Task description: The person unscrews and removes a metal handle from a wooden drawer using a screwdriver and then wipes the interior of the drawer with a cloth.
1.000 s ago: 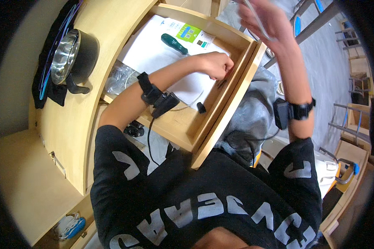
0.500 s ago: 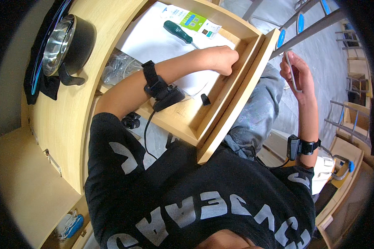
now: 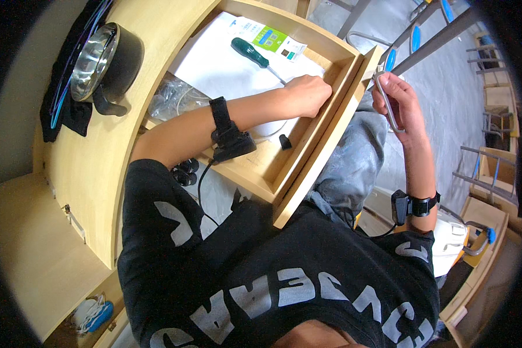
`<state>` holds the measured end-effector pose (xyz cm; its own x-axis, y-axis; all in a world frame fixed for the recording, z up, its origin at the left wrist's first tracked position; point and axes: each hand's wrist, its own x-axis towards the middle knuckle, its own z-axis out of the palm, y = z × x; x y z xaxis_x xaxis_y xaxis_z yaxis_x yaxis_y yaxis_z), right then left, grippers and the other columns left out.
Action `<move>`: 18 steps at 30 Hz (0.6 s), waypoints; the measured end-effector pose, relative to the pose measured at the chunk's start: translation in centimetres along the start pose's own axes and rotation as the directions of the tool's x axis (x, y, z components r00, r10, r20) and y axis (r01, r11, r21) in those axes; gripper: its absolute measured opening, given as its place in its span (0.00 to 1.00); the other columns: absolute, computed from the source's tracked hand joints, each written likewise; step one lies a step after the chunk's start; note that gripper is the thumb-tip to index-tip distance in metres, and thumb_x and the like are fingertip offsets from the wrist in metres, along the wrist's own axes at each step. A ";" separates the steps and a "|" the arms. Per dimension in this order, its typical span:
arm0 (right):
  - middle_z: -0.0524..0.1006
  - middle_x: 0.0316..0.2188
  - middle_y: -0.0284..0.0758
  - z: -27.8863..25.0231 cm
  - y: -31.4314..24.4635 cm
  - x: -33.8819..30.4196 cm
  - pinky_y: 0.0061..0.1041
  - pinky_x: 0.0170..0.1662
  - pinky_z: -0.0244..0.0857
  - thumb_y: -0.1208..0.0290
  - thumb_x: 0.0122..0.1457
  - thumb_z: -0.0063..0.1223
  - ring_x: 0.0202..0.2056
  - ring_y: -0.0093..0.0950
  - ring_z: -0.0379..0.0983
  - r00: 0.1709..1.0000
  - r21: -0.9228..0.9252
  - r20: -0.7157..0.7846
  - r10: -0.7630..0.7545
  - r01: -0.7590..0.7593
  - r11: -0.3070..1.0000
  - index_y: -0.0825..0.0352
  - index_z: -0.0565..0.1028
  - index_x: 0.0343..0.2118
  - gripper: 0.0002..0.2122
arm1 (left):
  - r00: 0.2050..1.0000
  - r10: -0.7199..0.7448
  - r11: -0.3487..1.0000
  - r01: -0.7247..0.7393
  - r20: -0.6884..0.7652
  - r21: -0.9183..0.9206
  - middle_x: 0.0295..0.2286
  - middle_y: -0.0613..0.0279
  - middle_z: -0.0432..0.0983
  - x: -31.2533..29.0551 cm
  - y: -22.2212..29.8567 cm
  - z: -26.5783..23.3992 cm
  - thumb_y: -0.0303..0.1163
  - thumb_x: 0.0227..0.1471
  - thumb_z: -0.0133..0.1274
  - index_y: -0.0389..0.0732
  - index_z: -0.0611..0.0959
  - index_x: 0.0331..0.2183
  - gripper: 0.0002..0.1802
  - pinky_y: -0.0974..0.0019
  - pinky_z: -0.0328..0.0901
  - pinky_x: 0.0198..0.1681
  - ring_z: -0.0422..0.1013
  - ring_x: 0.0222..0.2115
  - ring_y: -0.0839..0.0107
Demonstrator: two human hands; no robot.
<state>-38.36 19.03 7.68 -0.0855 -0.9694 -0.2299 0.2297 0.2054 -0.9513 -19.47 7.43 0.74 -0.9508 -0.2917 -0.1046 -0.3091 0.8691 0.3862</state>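
Observation:
My left hand (image 3: 309, 95) is inside the open wooden drawer (image 3: 255, 174), closed in a fist against the inner side of its front board; what its fingers hold, if anything, is hidden. My right hand (image 3: 405, 107) grips a slim, bowed silver drawer handle (image 3: 390, 105) between thumb and fingers. One end of this handle is close by the outer face of the drawer front (image 3: 330, 148); I cannot tell if they touch. A screwdriver (image 3: 250, 53) with a dark green grip lies on white paper (image 3: 200, 55) in the drawer, its shaft pointing to my left hand.
A small black piece (image 3: 285, 141) and a crumpled clear plastic bag (image 3: 177, 95) are in the drawer, with a green-and-white printed card (image 3: 269, 37). A steel-lined pot (image 3: 124, 64) stands on the wooden desktop (image 3: 93, 168) at left. Metal-legged furniture (image 3: 435, 43) stands beyond the drawer.
My right hand has brought the handle leftward, up close to the drawer front. My left hand stays at the inner side of the front board. The view has shifted slightly.

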 end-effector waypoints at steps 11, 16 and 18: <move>0.71 0.22 0.29 2.7 -2.0 -0.1 0.14 0.25 0.57 0.77 0.54 0.46 0.22 0.18 0.66 0.999 -0.161 0.027 -0.045 0.049 0.986 0.70 0.70 0.46 0.15 | 0.977 -0.040 0.580 0.195 0.211 -0.791 0.23 0.59 0.78 -0.5 -4.8 -5.1 0.23 0.40 0.58 0.33 0.81 0.32 0.12 0.73 0.69 0.31 0.75 0.26 0.73; 0.72 0.23 0.28 4.0 -3.2 3.7 0.15 0.25 0.61 0.78 0.53 0.49 0.22 0.17 0.68 0.966 -0.329 -0.010 -0.258 0.241 0.913 0.70 0.69 0.42 0.13 | 0.994 -0.093 -0.014 -0.051 -0.049 -0.999 0.32 0.54 0.78 -1.0 -6.2 -7.1 0.21 0.49 0.55 0.31 0.81 0.36 0.09 0.69 0.71 0.43 0.76 0.34 0.69; 0.70 0.22 0.30 4.3 -2.7 5.7 0.19 0.25 0.65 0.81 0.51 0.51 0.22 0.19 0.71 0.946 -0.339 -0.005 -0.324 0.303 0.891 0.72 0.67 0.39 0.12 | 0.994 -0.053 -0.107 -0.098 -0.092 -0.989 0.32 0.54 0.78 -0.9 -5.7 -6.6 0.21 0.49 0.55 0.31 0.81 0.36 0.10 0.68 0.71 0.44 0.75 0.35 0.68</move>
<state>-35.27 12.32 9.81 -0.1605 -0.9830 0.0894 -0.1499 -0.0652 -0.9866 -16.70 0.09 4.63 -0.9271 -0.3727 -0.0397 0.1473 -0.4598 0.8757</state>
